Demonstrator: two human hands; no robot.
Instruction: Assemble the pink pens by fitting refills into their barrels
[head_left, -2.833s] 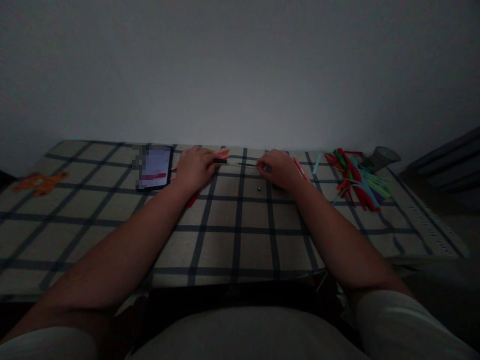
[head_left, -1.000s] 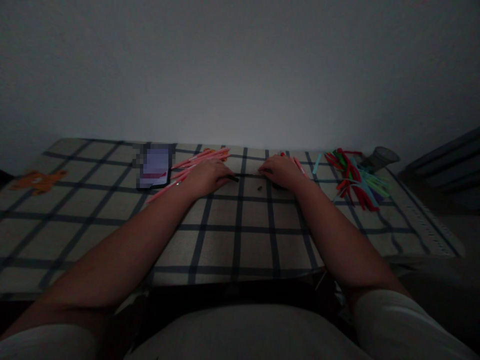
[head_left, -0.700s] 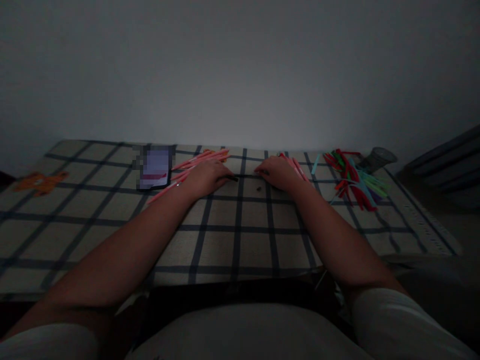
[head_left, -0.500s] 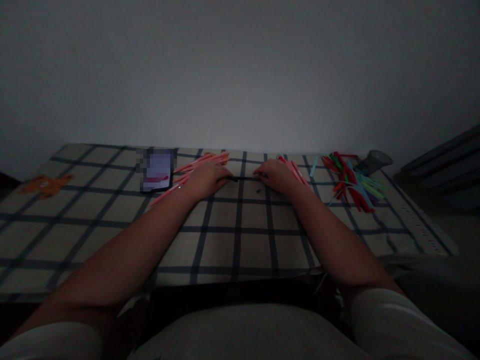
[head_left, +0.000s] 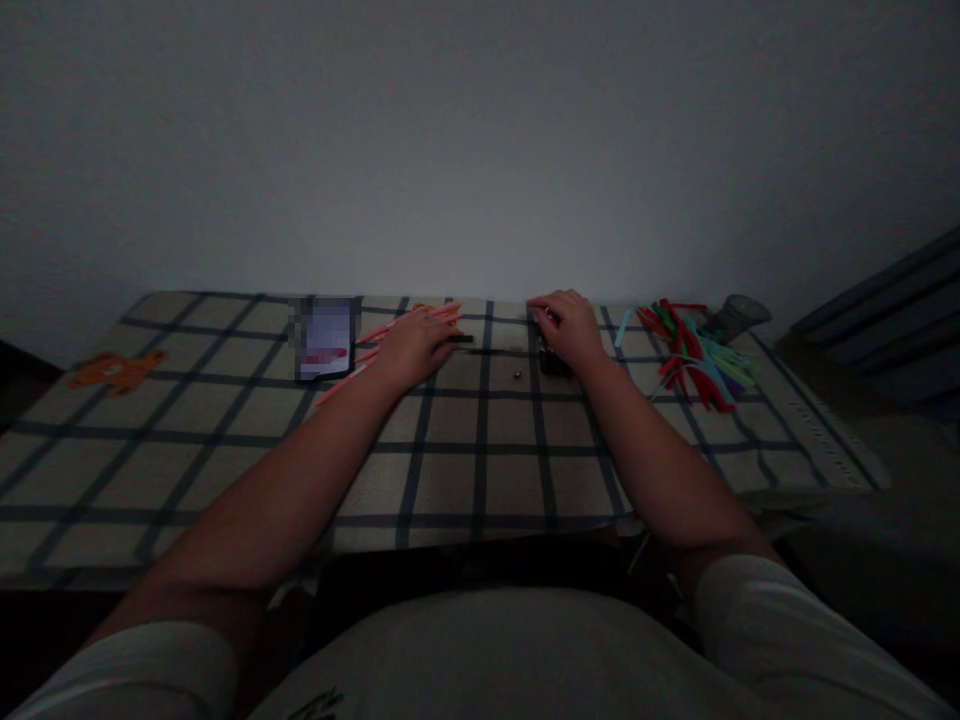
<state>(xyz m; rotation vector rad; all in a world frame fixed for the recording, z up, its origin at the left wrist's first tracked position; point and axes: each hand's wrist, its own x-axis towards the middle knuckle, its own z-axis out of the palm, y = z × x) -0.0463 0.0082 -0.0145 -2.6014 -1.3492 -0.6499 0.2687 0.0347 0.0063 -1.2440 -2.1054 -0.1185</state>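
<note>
My left hand (head_left: pixel 416 348) rests on the table over pink pipe cleaners (head_left: pixel 367 352). Its fingers are closed around a thin black stick (head_left: pixel 461 339) whose end points right; its kind is too dark to tell. Across a gap, my right hand (head_left: pixel 571 328) is held palm down, fingers stretched to the left and thumb apart. Under its palm lies a black object with shiny curved parts (head_left: pixel 553 362), mostly hidden. A small shiny round piece (head_left: pixel 517 375) lies on the cloth between the hands.
On the checked tablecloth (head_left: pixel 442 480) lie a phone or tablet (head_left: pixel 326 340), an orange fuzzy figure (head_left: pixel 116 371), a pile of coloured pipe cleaners (head_left: pixel 694 360), a single light blue strip (head_left: pixel 623 327) and a greyish cup on its side (head_left: pixel 739 315). A wall stands behind.
My right hand has moved back and right, away from the left hand, and its fingers have spread. The black object under it now shows. My left hand keeps its hold on the stick.
</note>
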